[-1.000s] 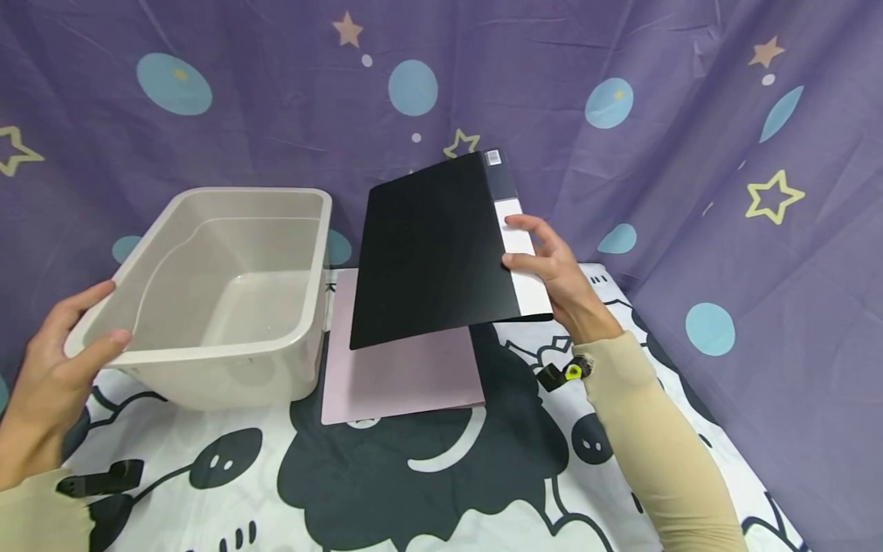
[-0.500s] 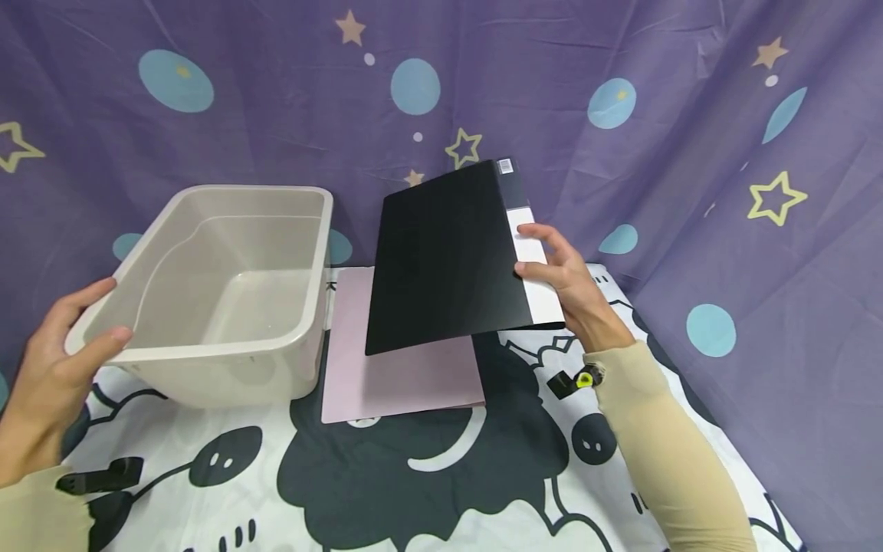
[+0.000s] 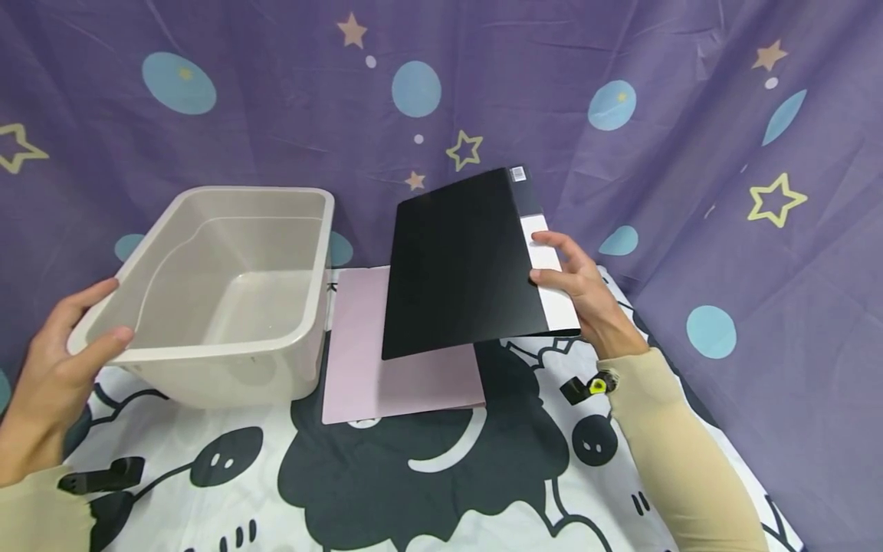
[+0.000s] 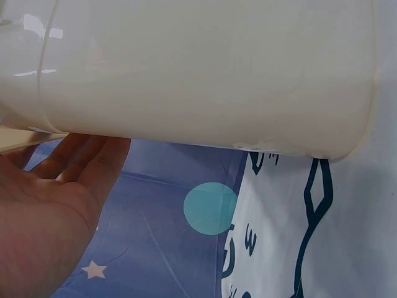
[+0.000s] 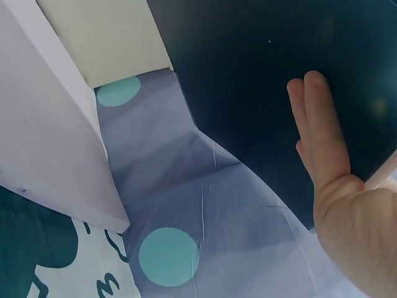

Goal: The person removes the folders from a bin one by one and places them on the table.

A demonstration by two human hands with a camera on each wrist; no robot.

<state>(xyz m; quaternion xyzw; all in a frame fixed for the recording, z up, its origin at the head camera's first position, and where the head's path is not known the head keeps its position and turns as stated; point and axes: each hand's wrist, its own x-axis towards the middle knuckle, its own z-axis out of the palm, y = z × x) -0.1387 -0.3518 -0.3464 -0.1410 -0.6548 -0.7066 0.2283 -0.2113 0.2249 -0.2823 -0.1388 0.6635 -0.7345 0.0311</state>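
Note:
A black file folder [image 3: 462, 264] with a white spine label is tilted above the table in the head view. My right hand [image 3: 576, 280] grips it by the spine, thumb on top; the right wrist view shows fingers [image 5: 325, 130] against its underside. Below it a pink folder [image 3: 400, 383] lies flat, partly covered by the black one in the head view. To the left stands a light grey plastic bin [image 3: 228, 353] with nothing inside. My left hand [image 3: 65, 353] holds the bin's left rim, thumb over the edge and fingers outside, as the left wrist view shows beneath the wall.
A white cloth with black sheep drawings [image 3: 228, 498] covers the table. Behind it hangs a purple curtain [image 3: 524, 69] with stars and blue dots, and it also runs along the right side. The pink folder lies right beside the bin.
My right hand has moved the black folder to the right and slightly down, uncovering more of the pink folder's left part. The left hand and the bin have stayed in place.

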